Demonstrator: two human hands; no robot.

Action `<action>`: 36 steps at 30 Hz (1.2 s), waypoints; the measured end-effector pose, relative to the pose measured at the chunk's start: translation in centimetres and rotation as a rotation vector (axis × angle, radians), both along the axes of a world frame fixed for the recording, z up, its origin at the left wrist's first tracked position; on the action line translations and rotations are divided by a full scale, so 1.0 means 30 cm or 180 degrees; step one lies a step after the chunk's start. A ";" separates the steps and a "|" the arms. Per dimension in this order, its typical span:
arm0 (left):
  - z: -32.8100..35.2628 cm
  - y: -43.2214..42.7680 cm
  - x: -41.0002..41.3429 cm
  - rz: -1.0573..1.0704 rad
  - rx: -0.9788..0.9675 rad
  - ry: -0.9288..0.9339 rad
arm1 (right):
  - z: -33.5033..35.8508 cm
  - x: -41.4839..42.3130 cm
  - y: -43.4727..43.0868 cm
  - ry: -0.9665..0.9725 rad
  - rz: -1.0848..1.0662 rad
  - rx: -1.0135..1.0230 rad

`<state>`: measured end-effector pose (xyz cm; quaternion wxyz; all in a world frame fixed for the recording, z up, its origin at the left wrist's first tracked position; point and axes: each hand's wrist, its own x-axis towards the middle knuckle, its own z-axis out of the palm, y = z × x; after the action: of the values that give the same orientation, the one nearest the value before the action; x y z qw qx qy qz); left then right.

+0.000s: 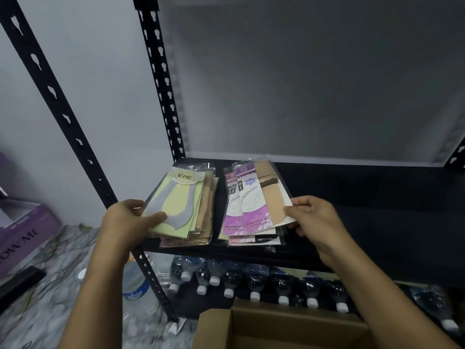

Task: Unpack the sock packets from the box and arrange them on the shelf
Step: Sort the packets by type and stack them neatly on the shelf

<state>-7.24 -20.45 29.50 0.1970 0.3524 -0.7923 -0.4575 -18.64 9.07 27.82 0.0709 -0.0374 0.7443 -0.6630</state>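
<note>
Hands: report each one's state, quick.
Left hand: grips the pale-green card packet with a grey sock.
Right hand: grips the purple-and-beige plastic sock packet.

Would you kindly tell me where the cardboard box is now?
Head view, bottom centre: the cardboard box stands open, in front of the water bottles under the shelf.
</note>
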 end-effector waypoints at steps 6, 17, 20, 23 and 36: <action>0.024 0.006 0.009 -0.0198 0.0872 0.0511 | 0.020 0.005 0.028 0.0028 -0.0029 -0.0430; 0.061 0.276 -0.082 -0.0797 0.1804 0.1707 | 0.069 0.046 0.220 0.0612 -0.0389 -0.0892; 0.051 0.394 -0.115 -0.1006 0.2111 0.1751 | 0.079 0.057 0.302 0.0715 -0.0537 -0.0928; 0.045 0.510 -0.138 -0.1260 0.2161 0.1773 | 0.105 0.063 0.384 0.0824 -0.0708 -0.0956; 0.036 0.829 -0.210 -0.1772 0.2277 0.1528 | 0.072 0.099 0.723 0.0933 -0.1308 -0.0882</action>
<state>-13.54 4.42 30.58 0.1112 0.0583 -0.5825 -0.8031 -15.67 30.76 29.97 -0.1790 0.0094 0.6408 -0.7464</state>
